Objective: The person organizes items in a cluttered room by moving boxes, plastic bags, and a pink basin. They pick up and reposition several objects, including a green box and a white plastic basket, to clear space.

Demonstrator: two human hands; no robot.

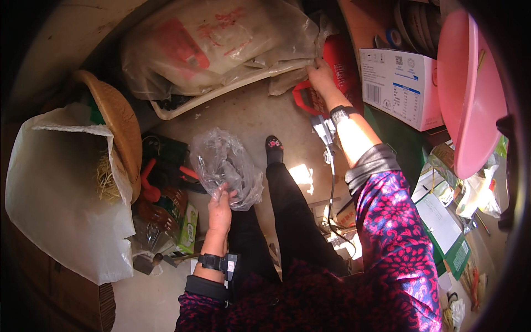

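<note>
My left hand [220,207] grips a crumpled clear plastic bag [228,166], which hangs in front of my legs. At the upper right, my right hand [321,79] reaches to the end of a long pale rim [232,86], beside a translucent plastic cover. Its fingertips are closed on the edge of the plastic sheeting [286,81] there; the exact grip is partly hidden. That large cover [257,33], with red print, lies over a bulky thing across the top. A red bag [338,62] with a red strap stands right beside my right hand.
A white carton [398,89] and a pink plastic basin [473,95] stand at the right. A power cord [332,178] hangs below my right wrist. To the left are a white woven sack [70,186], a round wicker basket [120,128] and a green box [188,228] on the floor.
</note>
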